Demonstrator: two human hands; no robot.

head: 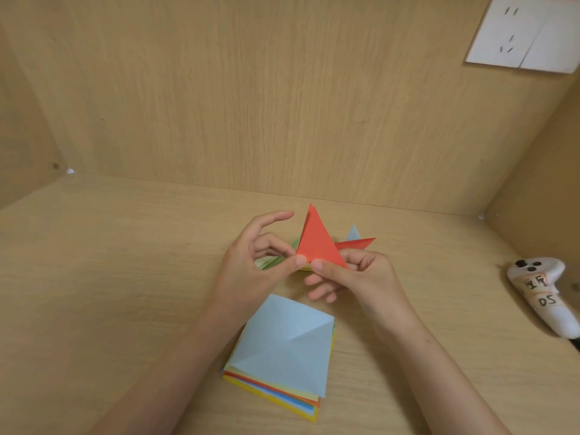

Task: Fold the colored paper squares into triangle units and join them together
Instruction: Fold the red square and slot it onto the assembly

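A red folded triangle unit (317,240) stands upright above the desk, pinched at its lower edge by both hands. My left hand (254,265) grips its lower left corner with thumb and forefinger; my right hand (354,274) holds its lower right edge. Behind the hands lie other folded units: a second red one (357,243), a pale blue tip (353,233) and a green one (270,262), partly hidden. Close to me lies a stack of coloured paper squares (282,350) with a creased light blue sheet on top.
The wooden desk (110,277) is boxed in by wooden walls at the back and both sides. A white handheld controller (539,293) with labels lies at the right edge. A white wall socket (527,32) sits high on the back right.
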